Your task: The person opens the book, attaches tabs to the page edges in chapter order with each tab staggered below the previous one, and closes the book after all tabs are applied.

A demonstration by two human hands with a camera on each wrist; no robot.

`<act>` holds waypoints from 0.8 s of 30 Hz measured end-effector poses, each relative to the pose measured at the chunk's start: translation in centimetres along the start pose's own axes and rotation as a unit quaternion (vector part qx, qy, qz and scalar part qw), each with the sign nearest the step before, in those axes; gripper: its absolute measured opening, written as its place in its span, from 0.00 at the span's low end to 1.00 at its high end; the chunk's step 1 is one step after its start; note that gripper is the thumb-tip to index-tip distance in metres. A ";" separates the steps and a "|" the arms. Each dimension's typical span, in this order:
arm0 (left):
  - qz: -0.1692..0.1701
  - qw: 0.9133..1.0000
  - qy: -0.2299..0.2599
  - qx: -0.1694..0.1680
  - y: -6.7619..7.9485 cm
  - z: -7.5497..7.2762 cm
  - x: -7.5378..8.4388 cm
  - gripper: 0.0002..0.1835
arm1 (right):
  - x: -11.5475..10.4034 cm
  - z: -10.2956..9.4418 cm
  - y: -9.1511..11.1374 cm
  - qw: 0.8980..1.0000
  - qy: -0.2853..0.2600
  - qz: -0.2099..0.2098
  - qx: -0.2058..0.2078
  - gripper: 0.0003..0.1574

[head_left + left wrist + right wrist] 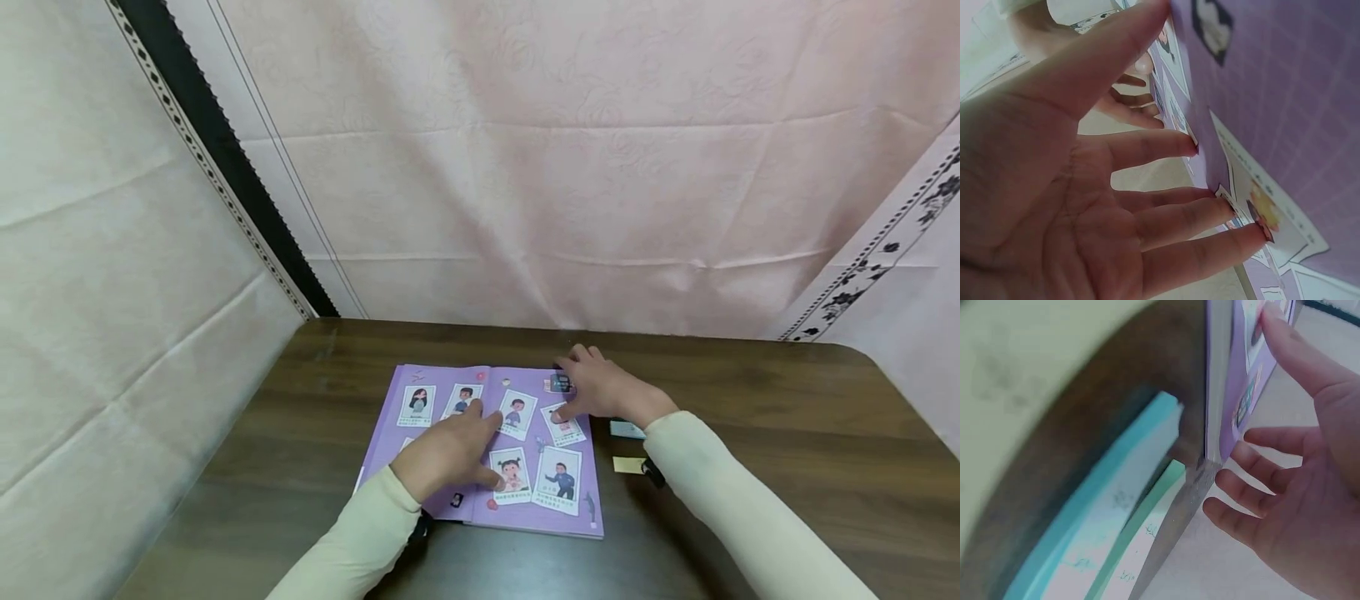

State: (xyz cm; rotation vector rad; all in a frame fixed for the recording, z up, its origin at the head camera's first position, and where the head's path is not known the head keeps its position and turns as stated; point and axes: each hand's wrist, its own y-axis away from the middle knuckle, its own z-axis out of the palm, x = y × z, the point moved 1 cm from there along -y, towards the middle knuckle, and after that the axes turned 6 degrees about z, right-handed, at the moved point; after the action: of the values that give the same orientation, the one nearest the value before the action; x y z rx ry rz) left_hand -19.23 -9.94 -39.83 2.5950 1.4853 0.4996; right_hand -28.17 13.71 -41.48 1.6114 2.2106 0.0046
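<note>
An open book (pixel 536 446) with purple pages lies on the table; cartoon portraits in white frames are printed across both pages. My left hand (pixel 452 448) rests over the middle of the spread. Its fingers are extended and spread, and in the left wrist view the fingertips (pixel 1259 232) touch the page. At the book's upper right corner is my right hand (pixel 603 390), its thumb touching the right page. The other fingers (pixel 1235 519) of that hand are loosely bent past the book's edge and hold nothing.
Right of the book lie a blue sticky-note pad (pixel 626 429) and a yellow one (pixel 627 465), partly behind the right wrist. The right wrist view also shows a green pad (pixel 1141 531). Pale cloth (pixel 525 208) hangs behind the wooden table (pixel 787 417).
</note>
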 end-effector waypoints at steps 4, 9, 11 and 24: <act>-0.001 1.000 -0.003 -0.003 -0.2 0.0 0.1 0.49 | 0.0 -0.2 -0.4 1.000 0.017 0.002 -0.007 0.62; -0.003 1.000 -0.011 -0.007 -0.2 0.1 0.0 0.49 | -0.8 0.2 0.4 0.996 0.083 -0.017 0.024 0.55; -0.002 1.000 -0.017 -0.009 -0.2 0.1 0.1 0.49 | -1.2 0.5 0.9 0.993 0.110 -0.027 0.043 0.51; 0.000 1.000 -0.010 -0.011 -0.4 0.0 0.0 0.49 | -0.6 0.6 2.5 0.960 -0.232 0.012 0.154 0.51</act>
State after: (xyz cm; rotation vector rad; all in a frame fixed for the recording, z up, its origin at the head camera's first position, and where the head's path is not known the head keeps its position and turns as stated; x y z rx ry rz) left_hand -19.51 -9.75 -39.93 2.5759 1.4640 0.4857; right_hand -25.55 13.89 -41.25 1.5878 1.8876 -0.6721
